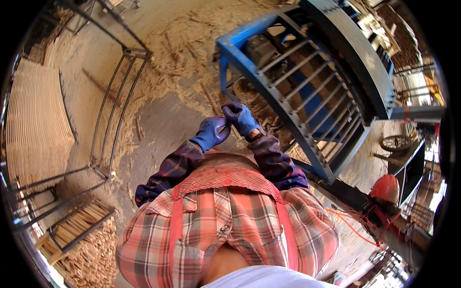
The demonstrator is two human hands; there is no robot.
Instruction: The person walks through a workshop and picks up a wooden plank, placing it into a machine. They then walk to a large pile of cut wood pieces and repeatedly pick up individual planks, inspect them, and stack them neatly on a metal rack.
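My left hand (211,133) and my right hand (241,117) meet in front of my chest, both in blue work gloves with purple-coated palms and fingers. The left fingers curl round toward the right glove, leaving a small gap by the thumb. On the right, the fingers are bent in and touch or nearly touch the left fingertips. Anything pinched between them is hidden or too small to name. Dark plaid sleeves (177,165) cover my forearms, and a red apron (225,178) hangs below the hands.
A blue metal machine frame (249,62) with a row of metal bars (307,81) stands close on my right. Black metal racks (126,86) stand left, near stacked wooden sheets (36,120) and wood strips (89,249). Shavings litter the floor (168,120). A red helmet (385,188) sits far right.
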